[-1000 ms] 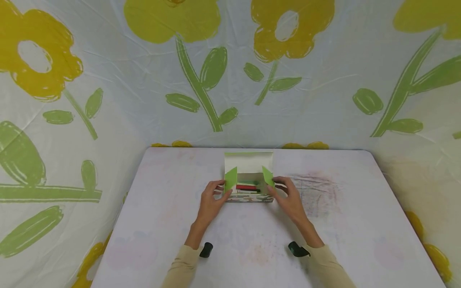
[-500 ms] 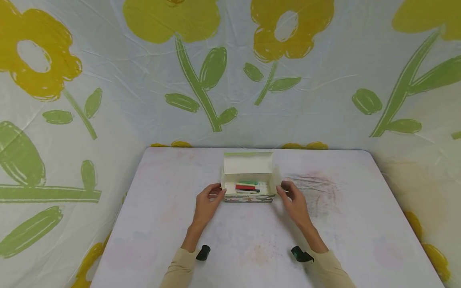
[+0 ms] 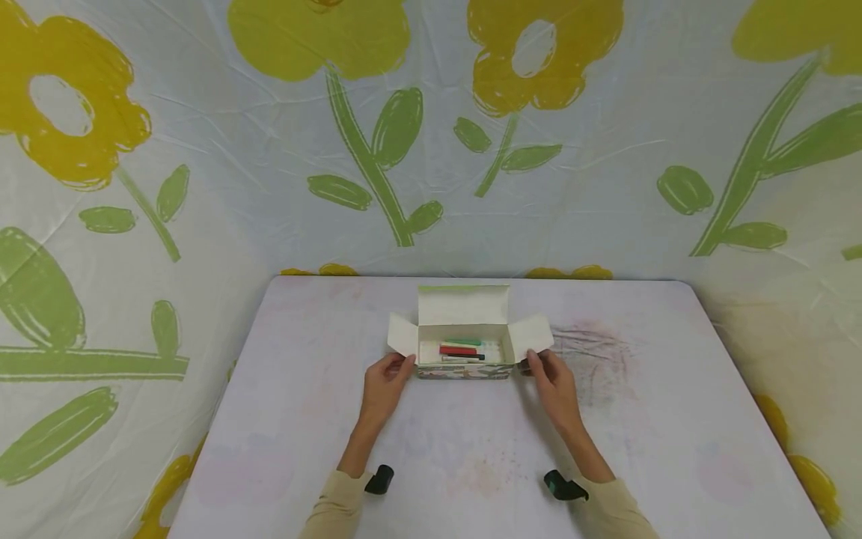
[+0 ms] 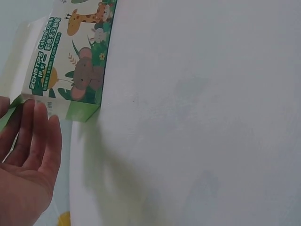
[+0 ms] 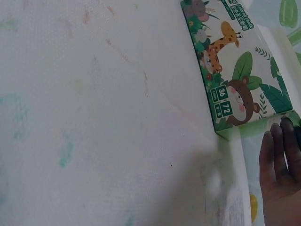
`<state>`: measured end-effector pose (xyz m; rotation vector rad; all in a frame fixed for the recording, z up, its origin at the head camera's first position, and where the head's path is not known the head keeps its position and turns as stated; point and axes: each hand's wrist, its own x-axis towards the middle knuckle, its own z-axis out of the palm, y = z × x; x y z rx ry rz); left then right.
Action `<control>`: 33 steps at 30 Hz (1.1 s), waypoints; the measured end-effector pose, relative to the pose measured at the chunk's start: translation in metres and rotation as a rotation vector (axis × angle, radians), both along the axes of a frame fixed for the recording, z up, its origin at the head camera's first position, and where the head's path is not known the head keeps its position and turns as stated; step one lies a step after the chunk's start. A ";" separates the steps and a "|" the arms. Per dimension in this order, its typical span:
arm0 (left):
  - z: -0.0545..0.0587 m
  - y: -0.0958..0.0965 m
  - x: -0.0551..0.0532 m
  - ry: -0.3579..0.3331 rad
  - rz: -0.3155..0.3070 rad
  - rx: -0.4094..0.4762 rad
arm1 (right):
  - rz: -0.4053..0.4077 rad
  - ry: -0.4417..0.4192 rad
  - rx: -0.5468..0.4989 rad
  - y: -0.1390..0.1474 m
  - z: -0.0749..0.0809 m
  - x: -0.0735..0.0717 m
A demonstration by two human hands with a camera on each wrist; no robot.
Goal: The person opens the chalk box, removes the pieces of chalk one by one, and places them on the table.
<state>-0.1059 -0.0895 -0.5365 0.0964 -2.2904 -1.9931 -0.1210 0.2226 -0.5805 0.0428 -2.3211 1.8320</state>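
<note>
A colored chalk box with printed animals stands at the table's back middle. Its white-lined lid is raised, and the left flap and right flap spread outward. Inside lie a red stick, a green stick and a black stick; whether they are markers or chalk is unclear. My left hand is by the left flap, its fingers fairly straight against the box's end. At the right flap, my right hand has its thumb on the flap's near edge and its fingers below, extended.
The box sits on a white table with smudges and dark scribbles right of the box. A flower-patterned cloth rises behind and at the sides. Black wrist devices sit by both sleeves.
The two side flaps, folded inward with green sides showing a second ago, have swung outward and now show white. My hands have moved slightly apart. The box has stayed in place.
</note>
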 end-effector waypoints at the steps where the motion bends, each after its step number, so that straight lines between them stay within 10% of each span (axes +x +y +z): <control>1: 0.000 0.000 0.000 -0.011 -0.004 0.014 | -0.005 -0.014 -0.013 0.000 -0.001 0.000; 23: -0.019 -0.001 -0.001 -0.299 -0.015 0.328 | 0.048 -0.390 -0.185 -0.007 -0.006 0.003; 33: -0.045 0.004 -0.010 -0.323 0.024 0.315 | 0.078 -0.350 -0.108 -0.005 0.006 0.007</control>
